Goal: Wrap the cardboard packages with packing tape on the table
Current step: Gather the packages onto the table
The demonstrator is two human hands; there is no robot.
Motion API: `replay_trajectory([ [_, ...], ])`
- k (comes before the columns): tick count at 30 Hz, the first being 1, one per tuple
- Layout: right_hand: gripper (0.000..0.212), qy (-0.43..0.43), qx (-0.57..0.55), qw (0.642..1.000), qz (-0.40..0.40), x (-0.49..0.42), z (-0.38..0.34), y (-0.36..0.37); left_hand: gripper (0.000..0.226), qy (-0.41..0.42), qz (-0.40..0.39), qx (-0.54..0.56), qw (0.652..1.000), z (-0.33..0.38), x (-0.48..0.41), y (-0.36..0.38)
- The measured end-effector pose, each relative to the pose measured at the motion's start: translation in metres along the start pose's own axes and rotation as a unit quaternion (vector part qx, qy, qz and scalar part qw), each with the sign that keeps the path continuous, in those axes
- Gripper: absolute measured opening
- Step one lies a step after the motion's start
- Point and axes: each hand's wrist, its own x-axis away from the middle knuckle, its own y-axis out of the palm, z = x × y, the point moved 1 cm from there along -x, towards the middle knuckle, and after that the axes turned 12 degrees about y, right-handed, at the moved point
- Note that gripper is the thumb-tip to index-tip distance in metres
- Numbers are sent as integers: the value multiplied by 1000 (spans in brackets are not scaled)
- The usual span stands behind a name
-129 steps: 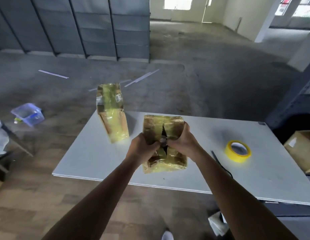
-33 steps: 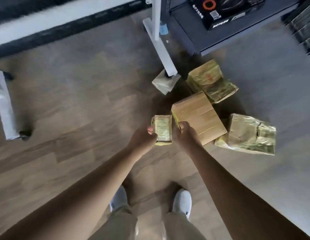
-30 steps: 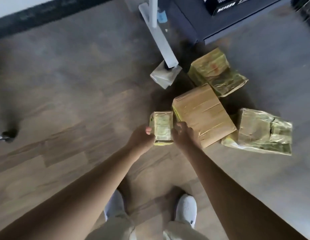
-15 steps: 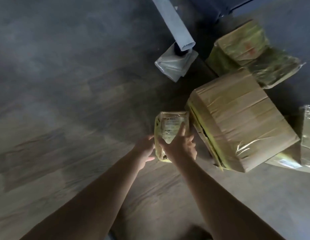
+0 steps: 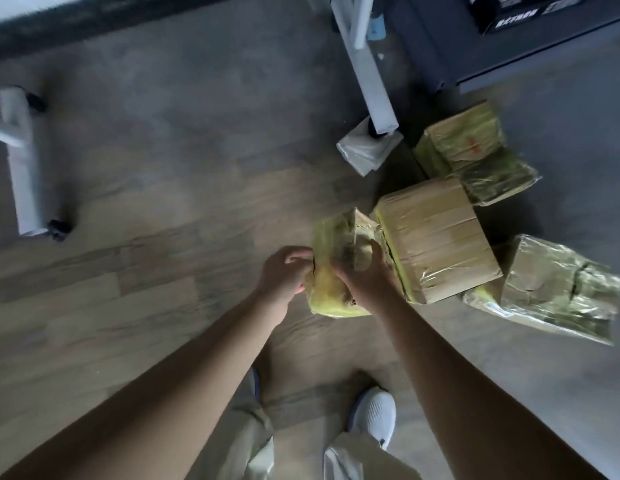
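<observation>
The small taped package (image 5: 331, 237) is held in both hands low over the wooden floor (image 5: 163, 237), just in front of the person's white shoe (image 5: 372, 417). Whether its near end touches the floor cannot be told. Its long axis runs away from the person, the far end leaning slightly right, toward the white table leg (image 5: 367, 71). Glossy yellow-green tape covers it.

The left hand (image 5: 284, 275) grips the package's left side with curled fingers. The right hand (image 5: 364, 278) is wrapped over its top and right face, fingers bent round it.

Just beside the package on its right sits a larger cardboard box (image 5: 436, 240) banded with clear tape. Beyond that box lies a second wrapped package (image 5: 475, 157), and to the box's right a third (image 5: 561, 289), crumpled. A grey plastic bag (image 5: 367, 150) lies under the table leg's foot.
</observation>
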Motion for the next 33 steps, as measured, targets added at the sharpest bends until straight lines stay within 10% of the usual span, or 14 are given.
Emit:
replay_trajectory([
  [6, 98, -91, -58, 989, -102, 126, -71, -59, 75, 8, -35, 36, 999, 94, 92, -51],
  [15, 57, -195, -107, 933, -283, 329, -181, -125, 45, 135, -66, 147, 978, 247, 261, -132],
  [19, 78, -220, -2, 933, -284, 405, -241, -136, 43, 195, 5, 122, 973, 306, 320, -179],
  [33, 47, -339, 25, 916, -214, 546, -400, -111, 22, 355, 8, 77, 932, 427, 379, -356],
])
